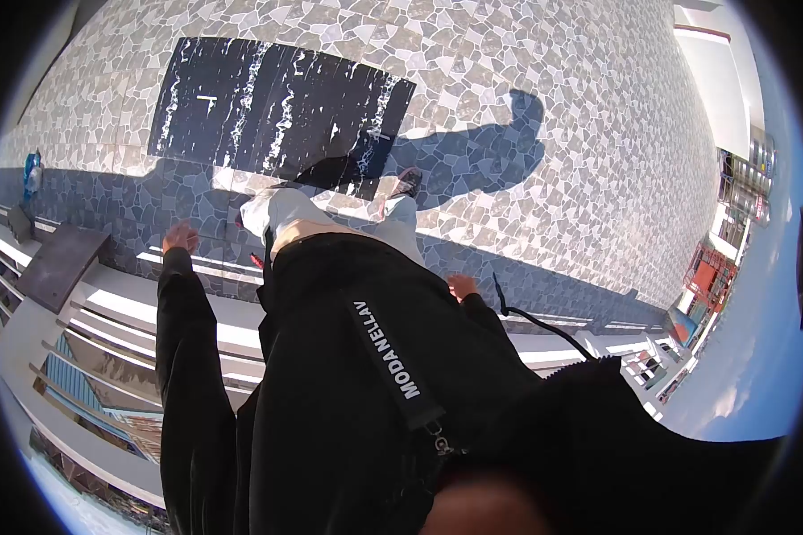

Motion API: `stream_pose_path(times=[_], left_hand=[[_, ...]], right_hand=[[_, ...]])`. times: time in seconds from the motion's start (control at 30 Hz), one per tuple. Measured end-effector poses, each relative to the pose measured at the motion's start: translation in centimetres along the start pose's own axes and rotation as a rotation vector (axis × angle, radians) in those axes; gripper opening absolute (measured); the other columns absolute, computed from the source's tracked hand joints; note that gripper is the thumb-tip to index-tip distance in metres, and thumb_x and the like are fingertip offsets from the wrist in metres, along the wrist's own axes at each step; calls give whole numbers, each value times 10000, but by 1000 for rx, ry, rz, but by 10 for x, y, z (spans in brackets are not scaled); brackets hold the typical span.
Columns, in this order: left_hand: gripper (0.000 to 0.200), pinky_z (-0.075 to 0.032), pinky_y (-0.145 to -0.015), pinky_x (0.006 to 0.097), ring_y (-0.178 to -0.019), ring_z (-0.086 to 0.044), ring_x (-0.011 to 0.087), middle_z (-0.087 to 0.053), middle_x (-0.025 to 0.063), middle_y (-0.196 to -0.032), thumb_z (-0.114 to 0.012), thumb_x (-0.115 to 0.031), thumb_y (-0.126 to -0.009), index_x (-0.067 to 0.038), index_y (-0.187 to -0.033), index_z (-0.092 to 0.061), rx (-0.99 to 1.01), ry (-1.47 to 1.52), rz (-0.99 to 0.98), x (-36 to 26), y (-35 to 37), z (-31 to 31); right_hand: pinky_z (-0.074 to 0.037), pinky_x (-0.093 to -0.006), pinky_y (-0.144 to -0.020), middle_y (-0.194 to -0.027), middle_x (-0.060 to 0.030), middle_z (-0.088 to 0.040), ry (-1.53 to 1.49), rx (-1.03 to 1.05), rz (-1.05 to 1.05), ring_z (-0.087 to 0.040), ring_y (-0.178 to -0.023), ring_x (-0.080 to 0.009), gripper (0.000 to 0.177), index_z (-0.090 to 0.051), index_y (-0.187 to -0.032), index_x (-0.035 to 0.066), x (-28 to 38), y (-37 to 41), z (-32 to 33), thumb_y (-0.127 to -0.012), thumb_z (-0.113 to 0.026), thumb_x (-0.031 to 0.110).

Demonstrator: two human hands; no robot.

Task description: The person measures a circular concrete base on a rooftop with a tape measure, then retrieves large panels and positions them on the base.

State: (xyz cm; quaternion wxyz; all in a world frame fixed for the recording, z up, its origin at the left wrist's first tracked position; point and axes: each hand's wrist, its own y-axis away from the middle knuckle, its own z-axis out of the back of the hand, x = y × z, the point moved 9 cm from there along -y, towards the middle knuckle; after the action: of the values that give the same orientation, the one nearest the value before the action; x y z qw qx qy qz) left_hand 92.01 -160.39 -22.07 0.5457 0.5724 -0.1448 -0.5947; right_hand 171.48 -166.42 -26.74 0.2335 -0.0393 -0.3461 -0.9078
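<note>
My left hand hangs beside my body at the end of a black sleeve, its fingers loosely apart and nothing visible in it. Close by is the white railing. On the other side, my right hand shows only in part past my black top, so its fingers are hard to make out. A dark panel or sheet with white streaks lies flat on the paving in front of my feet, out of reach of both hands. One sandalled foot is near its corner. A black strap with white lettering hangs down my chest.
Stone-patterned paving stretches ahead, with my shadow on it. A white railing runs along behind and beside me. At the left are a brown flat-topped object and a small blue item. A white wall stands at the right.
</note>
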Motion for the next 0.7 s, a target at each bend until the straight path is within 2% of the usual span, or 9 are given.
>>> stream_pose_path(times=[0.1,0.17,0.23,0.27,0.3,0.37,0.43,0.63,0.7], left_hand=[[241,-476,-561,272,-611,-588,131,-631,60,-769,-612,-307,-841,-115,-985,-597,-60,292,-12,-37,83,-95],[262,-473,-561,254,-613,-594,127,-634,45,-763,-645,-320,-828,-141,-1013,-596,77,225,-23,-47,114,-170],[259,-483,-576,255,-635,-605,127,-643,40,-793,-607,-297,-850,-135,-1051,-589,270,196,-6,-27,119,-243],[257,-487,-583,255,-646,-610,127,-646,40,-806,-594,-289,-856,-136,-1063,-589,331,212,-6,-18,125,-277],[260,-493,-603,255,-671,-619,129,-650,37,-832,-569,-274,-867,-135,-1086,-586,358,216,55,1,122,-310],[265,-502,-609,291,-674,-622,144,-648,50,-835,-562,-279,-869,-142,-1095,-584,382,264,208,55,107,-371],[263,-502,-576,316,-661,-621,171,-647,67,-825,-545,-267,-871,-173,-1114,-584,332,351,354,117,88,-424],[206,-479,-468,303,-513,-569,172,-591,69,-642,-547,-263,-870,-111,-999,-597,143,444,541,299,12,-533],[169,-432,-418,261,-466,-531,162,-551,58,-591,-569,-259,-854,-91,-855,-593,-3,628,494,377,-36,-564]], right_hand=[[-524,-451,-596,-804,-103,-649,31,396,138,-651,-743,-306,201,-598,-932,119,-61,35,-42,-833,-503,267],[-524,-375,-648,-895,-26,-662,-1245,405,-1000,-655,-849,-194,232,-599,-924,80,-110,75,6,-887,-440,244],[-524,-348,-636,-844,-29,-663,-1633,187,-1376,-658,-817,-188,238,-595,-908,68,-144,97,51,-886,-439,247],[-532,-460,-619,-891,-149,-652,-1575,58,-1355,-646,-778,-326,258,-574,-927,26,-207,103,16,-902,-453,253],[-492,-384,-506,-801,-100,-647,-1513,133,-1292,-640,-698,-233,240,-569,-838,51,-201,92,58,-871,-430,244],[-463,-364,-452,-785,-85,-639,-436,439,-274,-622,-630,-214,197,-557,-825,61,-216,26,99,-861,-443,217],[-474,-315,-435,-734,-96,-641,-1288,76,-1158,-622,-556,-196,185,-600,-829,17,-269,4,121,-830,-543,193],[-470,-282,-488,-651,-62,-643,-326,-7,-530,-626,-572,-151,161,-662,-774,24,-350,-312,103,-766,-553,142],[-494,-421,-704,-799,-180,-649,-119,-90,-324,-621,-811,-373,220,-673,-807,85,-344,-448,85,-775,-541,259]])
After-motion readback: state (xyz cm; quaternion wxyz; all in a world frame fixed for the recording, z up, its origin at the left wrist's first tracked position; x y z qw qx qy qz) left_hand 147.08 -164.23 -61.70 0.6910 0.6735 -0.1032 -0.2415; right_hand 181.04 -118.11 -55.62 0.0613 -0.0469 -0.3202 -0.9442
